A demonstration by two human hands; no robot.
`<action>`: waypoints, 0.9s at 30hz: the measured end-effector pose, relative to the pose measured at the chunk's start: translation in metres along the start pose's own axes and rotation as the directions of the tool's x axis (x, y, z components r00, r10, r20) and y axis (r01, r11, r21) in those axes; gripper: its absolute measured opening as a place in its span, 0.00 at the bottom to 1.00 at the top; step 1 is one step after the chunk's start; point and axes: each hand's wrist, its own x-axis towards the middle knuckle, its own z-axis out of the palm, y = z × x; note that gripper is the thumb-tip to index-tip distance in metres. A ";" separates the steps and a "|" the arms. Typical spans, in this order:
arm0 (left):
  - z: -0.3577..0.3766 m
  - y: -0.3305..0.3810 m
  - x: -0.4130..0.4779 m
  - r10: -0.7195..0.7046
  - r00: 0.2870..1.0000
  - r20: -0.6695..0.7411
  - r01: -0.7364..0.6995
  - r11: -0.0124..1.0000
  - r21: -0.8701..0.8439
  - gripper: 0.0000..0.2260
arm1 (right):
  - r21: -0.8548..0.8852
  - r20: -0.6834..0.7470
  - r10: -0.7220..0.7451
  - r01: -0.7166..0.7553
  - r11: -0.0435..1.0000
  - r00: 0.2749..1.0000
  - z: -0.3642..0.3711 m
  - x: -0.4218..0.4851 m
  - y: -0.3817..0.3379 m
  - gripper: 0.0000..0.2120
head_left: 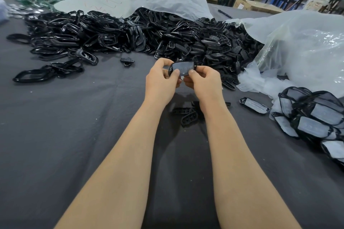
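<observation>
Got spare inserts [189,117] on the grey cloth [74,126] up close. Pinching the black shell [183,68] between left hand [160,80] and right hand [202,80], close together, up off the cloth. Probably best to line up the edges first, then press evenly with both thumbs. Parts heap [204,42] right behind.

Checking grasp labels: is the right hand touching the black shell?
Touching. Head view shows the right hand pinching the black shell by its edge, thumb on it.

both hands [183,80] pinching black shell [181,68]
</observation>
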 end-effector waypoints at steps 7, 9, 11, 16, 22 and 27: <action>0.001 -0.001 -0.001 0.055 0.998 0.007 -0.056 0.998 0.043 0.09 | 0.077 0.052 0.051 -0.055 0.995 0.997 0.000 -0.004 -0.003 0.07; 0.001 -0.001 0.000 0.019 1.000 -0.002 -0.019 1.000 0.007 0.09 | 0.060 0.063 0.043 -0.047 0.997 0.997 0.001 -0.004 -0.002 0.05; 0.000 -0.003 0.001 0.003 1.000 0.014 -0.002 1.000 -0.018 0.09 | 0.028 0.051 0.022 -0.024 0.999 0.998 0.002 -0.004 -0.001 0.05; 0.000 -0.003 0.001 -0.002 0.998 0.056 0.006 0.999 -0.054 0.11 | 0.032 0.033 -0.022 0.020 0.999 0.999 -0.001 -0.004 -0.002 0.05; -0.001 -0.001 -0.002 0.004 0.998 0.060 0.001 0.996 -0.093 0.04 | 0.088 0.066 -0.011 0.005 0.996 0.998 -0.005 -0.004 -0.002 0.07; -0.002 -0.002 -0.001 0.017 0.999 0.040 -0.014 0.998 -0.060 0.06 | 0.109 0.094 0.017 -0.027 0.994 0.995 -0.005 -0.004 -0.002 0.03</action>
